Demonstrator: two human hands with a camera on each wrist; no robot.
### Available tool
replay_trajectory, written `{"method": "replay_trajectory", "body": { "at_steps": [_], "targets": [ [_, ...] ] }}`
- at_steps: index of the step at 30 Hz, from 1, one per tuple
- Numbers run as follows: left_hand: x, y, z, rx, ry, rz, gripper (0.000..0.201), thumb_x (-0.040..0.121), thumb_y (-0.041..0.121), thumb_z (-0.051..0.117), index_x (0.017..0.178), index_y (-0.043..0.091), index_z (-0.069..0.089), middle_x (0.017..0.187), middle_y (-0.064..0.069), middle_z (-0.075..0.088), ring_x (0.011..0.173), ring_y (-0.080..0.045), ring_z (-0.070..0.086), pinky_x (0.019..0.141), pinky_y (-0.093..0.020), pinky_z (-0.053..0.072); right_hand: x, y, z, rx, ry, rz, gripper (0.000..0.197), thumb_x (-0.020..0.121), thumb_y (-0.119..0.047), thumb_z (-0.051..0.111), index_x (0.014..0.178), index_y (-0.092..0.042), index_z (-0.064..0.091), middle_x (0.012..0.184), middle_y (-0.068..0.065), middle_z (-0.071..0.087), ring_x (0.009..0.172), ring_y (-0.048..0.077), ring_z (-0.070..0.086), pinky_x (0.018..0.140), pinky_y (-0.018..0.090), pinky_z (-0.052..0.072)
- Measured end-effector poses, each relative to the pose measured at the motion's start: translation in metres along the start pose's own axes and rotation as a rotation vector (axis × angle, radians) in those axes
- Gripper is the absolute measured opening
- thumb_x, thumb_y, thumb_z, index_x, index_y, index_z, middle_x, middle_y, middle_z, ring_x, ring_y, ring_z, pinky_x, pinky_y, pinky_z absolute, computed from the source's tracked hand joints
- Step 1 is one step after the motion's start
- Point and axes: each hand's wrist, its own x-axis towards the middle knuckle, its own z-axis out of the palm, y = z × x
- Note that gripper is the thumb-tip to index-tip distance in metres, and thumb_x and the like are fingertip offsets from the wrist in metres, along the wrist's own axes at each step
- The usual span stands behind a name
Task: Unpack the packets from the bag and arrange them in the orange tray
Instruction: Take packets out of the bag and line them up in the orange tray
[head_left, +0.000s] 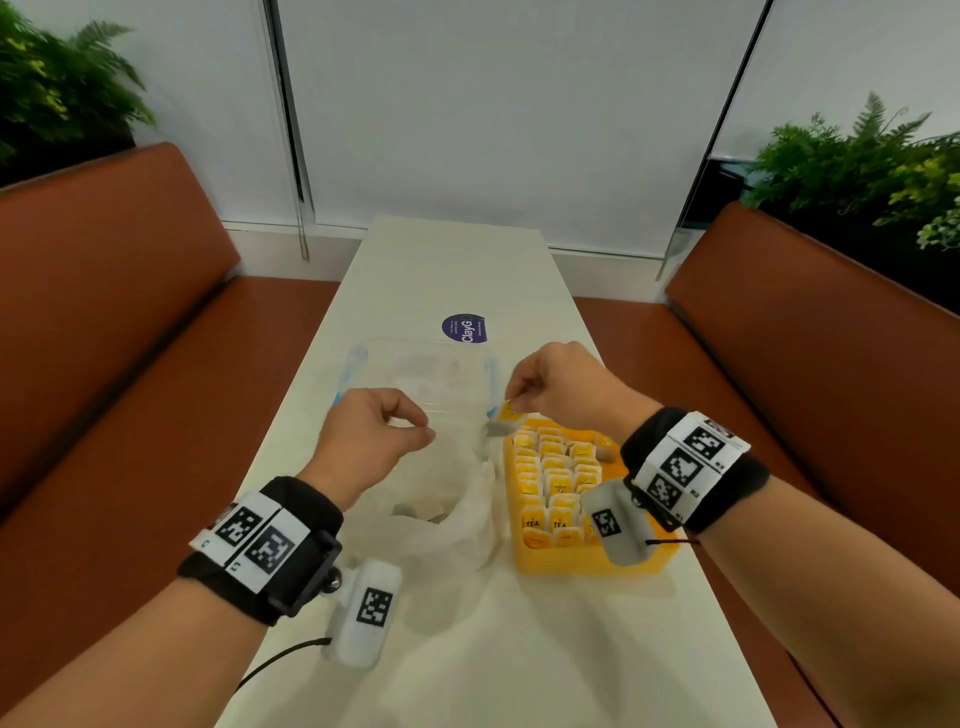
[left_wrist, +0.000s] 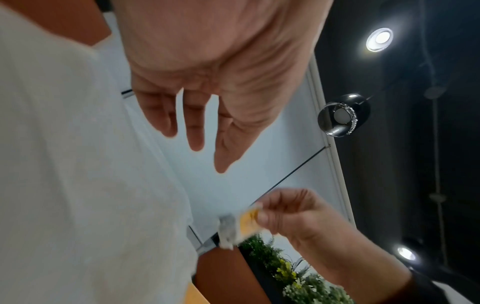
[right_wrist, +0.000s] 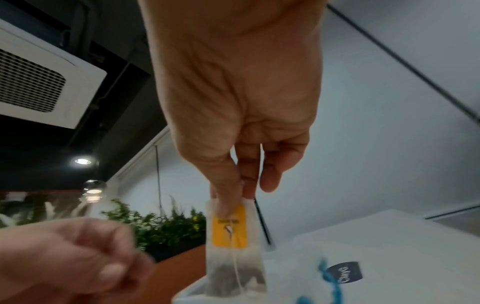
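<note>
My right hand (head_left: 514, 400) pinches a tea packet (head_left: 505, 415), white paper with a yellow label, by its top edge. The packet hangs just beyond the far left corner of the orange tray (head_left: 571, 564). In the right wrist view, thumb and fingers clamp the packet (right_wrist: 228, 232) and its string hangs down. Several yellow tea packets stand in rows in the tray. My left hand (head_left: 423, 431) hovers over the crumpled white plastic bag (head_left: 447, 509), thumb and forefinger together at its upper rim. A few dark packets show inside the bag.
A clear lidded box with blue clips (head_left: 431, 374) sits just behind the bag, and a purple sticker (head_left: 464, 328) lies beyond it. The narrow white table (head_left: 467, 649) runs between two orange benches (head_left: 130, 312). Potted ferns stand behind both benches.
</note>
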Motion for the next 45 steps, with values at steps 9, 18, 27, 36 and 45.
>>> {"method": "replay_trajectory", "body": {
  "at_steps": [9,18,27,36,45],
  "targets": [
    [0.001,-0.015,-0.025,0.568,-0.097,-0.203,0.019,0.082,0.022,0.072,0.095,0.034,0.065,0.113,-0.003,0.048,0.097,-0.024,0.051,0.068,-0.027,0.038,0.008,0.101,0.002,-0.534,-0.191,0.369,0.017,0.083,-0.006,0.057,0.092,-0.012,0.069,0.088,0.006,0.068,0.080,0.026,0.065,0.073,0.038,0.058],
    [0.000,-0.027,-0.022,0.517,-0.110,-0.275,0.035,0.078,0.007,0.070,0.105,0.027,0.063,0.111,0.000,0.055,0.085,-0.017,0.056,0.054,-0.020,0.036,0.015,0.140,0.042,-0.665,-0.241,0.432,0.018,0.089,-0.004,0.049,0.102,-0.011,0.061,0.092,0.006,0.061,0.078,0.025,0.059,0.062,0.031,0.045],
    [-0.002,-0.029,-0.023,0.439,-0.111,-0.297,0.036,0.076,0.011,0.074,0.107,0.026,0.063,0.112,0.000,0.058,0.085,-0.014,0.054,0.057,-0.018,0.038,0.021,0.146,0.050,-0.705,-0.217,0.429,0.023,0.091,-0.004,0.045,0.105,-0.013,0.061,0.101,0.007,0.064,0.078,0.025,0.058,0.066,0.031,0.046],
    [-0.005,-0.022,-0.022,0.424,-0.199,-0.332,0.059,0.072,0.006,0.075,0.124,0.025,0.053,0.103,0.000,0.050,0.081,-0.017,0.055,0.046,-0.020,0.043,0.026,0.113,0.036,-0.666,-0.144,0.321,0.015,0.087,-0.011,0.053,0.098,-0.012,0.063,0.086,0.005,0.062,0.073,0.026,0.058,0.061,0.031,0.044],
    [-0.011,-0.017,-0.018,0.503,-0.284,-0.209,0.082,0.070,0.003,0.076,0.142,0.016,0.039,0.125,0.002,0.040,0.106,-0.020,0.050,0.061,-0.022,0.054,0.013,-0.058,0.078,-0.076,-0.381,-0.263,0.024,0.086,-0.018,0.062,0.107,-0.008,0.070,0.104,0.004,0.071,0.095,0.017,0.063,0.079,0.018,0.043]
  ]
}}
